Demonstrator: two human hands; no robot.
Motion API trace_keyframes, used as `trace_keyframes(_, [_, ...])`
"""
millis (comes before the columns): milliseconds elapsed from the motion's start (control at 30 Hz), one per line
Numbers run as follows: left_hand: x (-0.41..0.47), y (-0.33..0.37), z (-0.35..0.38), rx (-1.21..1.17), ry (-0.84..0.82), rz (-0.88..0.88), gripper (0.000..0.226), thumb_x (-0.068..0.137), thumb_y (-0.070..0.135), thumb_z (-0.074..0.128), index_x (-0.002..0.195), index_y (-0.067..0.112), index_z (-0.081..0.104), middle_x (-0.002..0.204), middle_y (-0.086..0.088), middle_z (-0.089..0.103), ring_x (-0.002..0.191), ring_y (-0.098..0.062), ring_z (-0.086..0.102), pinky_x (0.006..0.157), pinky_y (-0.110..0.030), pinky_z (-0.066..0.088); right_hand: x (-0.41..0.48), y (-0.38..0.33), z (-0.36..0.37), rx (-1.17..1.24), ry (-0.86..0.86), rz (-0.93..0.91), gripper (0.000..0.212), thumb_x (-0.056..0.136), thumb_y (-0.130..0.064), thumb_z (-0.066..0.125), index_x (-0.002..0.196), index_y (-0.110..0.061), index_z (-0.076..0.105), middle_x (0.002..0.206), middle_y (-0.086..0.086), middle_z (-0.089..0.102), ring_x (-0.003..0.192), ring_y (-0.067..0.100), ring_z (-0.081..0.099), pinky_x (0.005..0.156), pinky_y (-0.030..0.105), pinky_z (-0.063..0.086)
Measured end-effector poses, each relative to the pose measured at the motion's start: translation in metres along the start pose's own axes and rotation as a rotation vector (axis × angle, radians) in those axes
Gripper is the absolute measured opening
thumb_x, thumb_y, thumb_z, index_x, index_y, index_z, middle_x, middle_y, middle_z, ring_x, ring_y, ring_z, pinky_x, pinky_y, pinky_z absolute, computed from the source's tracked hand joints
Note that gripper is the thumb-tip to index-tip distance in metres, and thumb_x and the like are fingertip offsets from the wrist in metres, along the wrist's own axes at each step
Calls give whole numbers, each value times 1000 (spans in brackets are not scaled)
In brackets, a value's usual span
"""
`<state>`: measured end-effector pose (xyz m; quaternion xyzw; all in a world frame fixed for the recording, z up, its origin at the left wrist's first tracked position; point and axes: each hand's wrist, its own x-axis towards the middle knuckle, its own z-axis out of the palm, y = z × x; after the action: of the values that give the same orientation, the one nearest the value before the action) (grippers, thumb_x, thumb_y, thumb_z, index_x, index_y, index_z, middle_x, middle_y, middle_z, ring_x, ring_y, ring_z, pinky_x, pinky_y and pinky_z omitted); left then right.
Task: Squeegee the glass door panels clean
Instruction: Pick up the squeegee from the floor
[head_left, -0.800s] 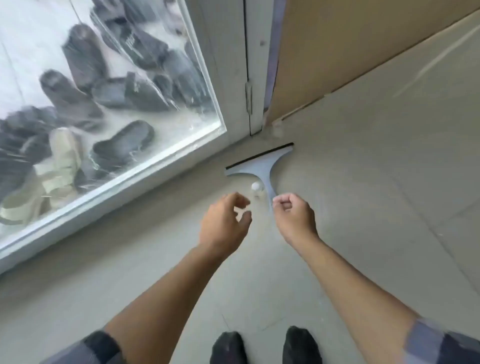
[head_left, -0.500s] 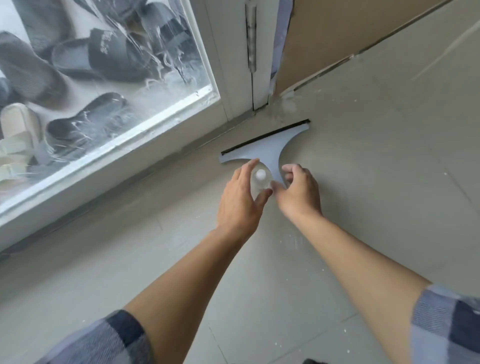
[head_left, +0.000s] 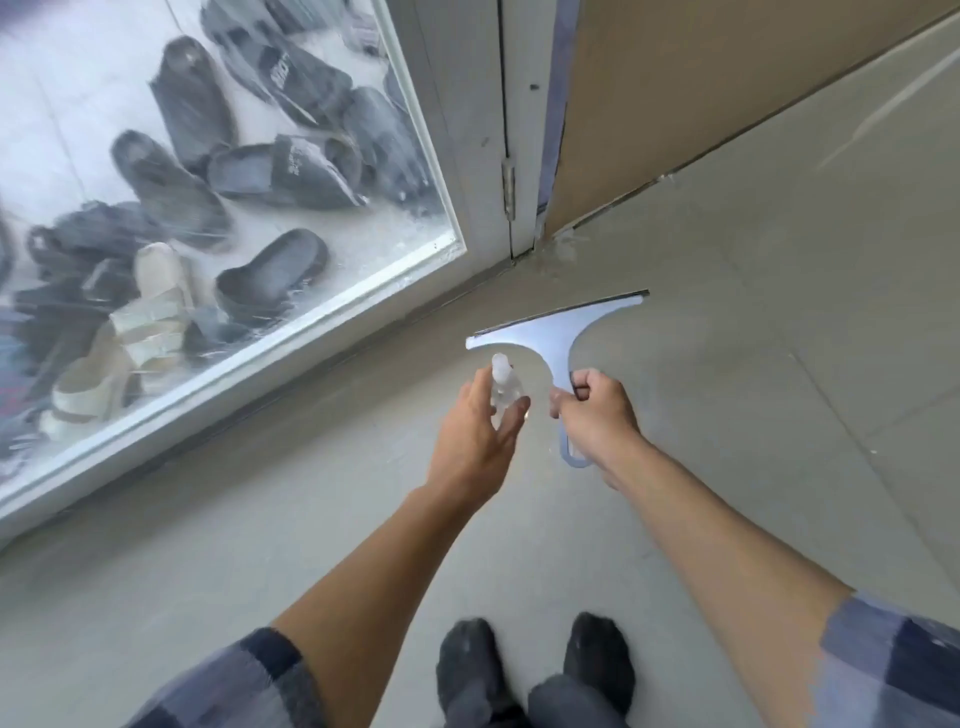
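My right hand (head_left: 595, 415) grips the handle of a pale blue squeegee (head_left: 550, 332), whose black rubber blade points away from me, lifted above the floor. My left hand (head_left: 475, 436) holds a small clear spray bottle (head_left: 504, 387) with its white cap up, just left of the squeegee handle. The glass door panel (head_left: 208, 156) in its white frame fills the upper left and is streaked with wet smears.
Behind the glass lie several dark slippers (head_left: 291, 171) and a pair of beige sandals (head_left: 130, 332). A white door post with a hinge (head_left: 508, 192) stands beside a tan wall panel (head_left: 701, 78). Grey tiled floor (head_left: 753, 312) spreads right. My socked feet (head_left: 535, 670) are at the bottom.
Both hands reached down to the floor, took hold of the bottle and squeegee, and have now lifted them up and toward me.
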<state>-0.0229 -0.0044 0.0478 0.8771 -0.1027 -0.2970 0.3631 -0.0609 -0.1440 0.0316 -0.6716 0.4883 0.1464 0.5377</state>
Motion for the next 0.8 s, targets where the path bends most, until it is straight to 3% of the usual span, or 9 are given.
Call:
trace_keyframes(167, [-79, 100, -55, -126, 51, 7, 18, 99, 28, 48, 111, 13, 51, 105, -5, 56, 91, -17, 54, 80, -33, 47, -115, -73, -58, 84, -53, -2, 11, 95, -19, 58, 103, -11, 58, 91, 3, 68, 67, 7, 66, 61, 23, 45])
trace_keyframes(267, [-122, 161, -97, -202, 62, 8, 15, 102, 22, 48, 113, 13, 48, 102, -5, 58, 82, -13, 56, 67, -18, 43, -181, -119, -92, 104, -66, -36, 11, 94, -19, 58, 102, -12, 59, 89, 3, 67, 66, 7, 66, 59, 26, 44])
trace_keyframes(400, [-189, 235, -160, -263, 77, 51, 38, 102, 21, 47, 136, 27, 32, 108, 2, 61, 82, -18, 62, 64, -24, 46, -276, -184, -134, 147, -71, -85, 11, 92, -19, 58, 101, -12, 59, 88, 3, 67, 67, 8, 66, 61, 26, 44])
trace_keyframes(533, [-252, 298, -214, -430, 129, 71, 18, 108, 36, 33, 123, 29, 39, 97, -9, 63, 80, -18, 62, 72, -42, 50, -362, -242, -160, 169, -64, -161, 6, 93, -19, 59, 96, -13, 59, 82, 2, 66, 68, 11, 66, 70, 31, 49])
trace_keyframes(667, [-301, 337, -264, -522, 187, 125, 29, 108, 46, 25, 119, 27, 44, 93, -4, 67, 77, -15, 64, 69, -32, 52, -434, -285, -169, 188, -86, -222, 5, 92, -19, 58, 95, -15, 61, 73, -1, 66, 72, 17, 66, 74, 35, 52])
trace_keyframes(800, [-343, 358, -321, -601, 207, 187, 28, 109, 41, 30, 128, 27, 45, 94, -1, 67, 75, -14, 62, 65, -28, 50, -503, -322, -173, 202, -66, -331, 9, 91, -20, 60, 97, -13, 60, 84, 5, 66, 71, 14, 63, 66, 29, 46])
